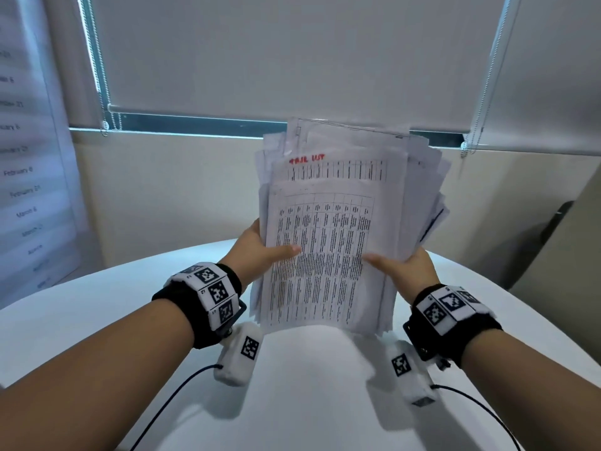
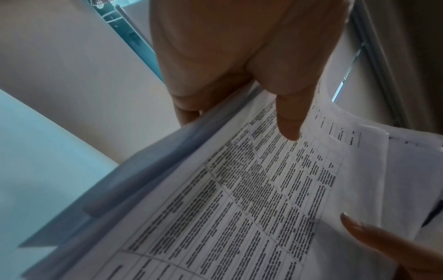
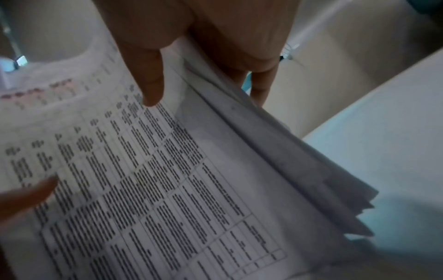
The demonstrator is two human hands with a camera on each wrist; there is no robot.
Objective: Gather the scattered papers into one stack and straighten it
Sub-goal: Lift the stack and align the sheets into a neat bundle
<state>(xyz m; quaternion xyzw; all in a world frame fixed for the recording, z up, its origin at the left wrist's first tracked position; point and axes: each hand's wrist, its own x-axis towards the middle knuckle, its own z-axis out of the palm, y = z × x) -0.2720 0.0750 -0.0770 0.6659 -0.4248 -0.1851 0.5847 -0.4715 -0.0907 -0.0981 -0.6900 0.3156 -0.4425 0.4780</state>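
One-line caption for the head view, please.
Both hands, left hand and right hand, hold an uneven stack of papers upright on the white table.

White round table (image 1: 309,402) in front. Behind it a beige wall (image 1: 182,190), window strip (image 1: 195,123) under lowered grey roller blinds (image 1: 292,53) with bead chains (image 1: 94,66). Blurred wall calendar (image 1: 29,151) at left listing months. Cool, dim daylight.
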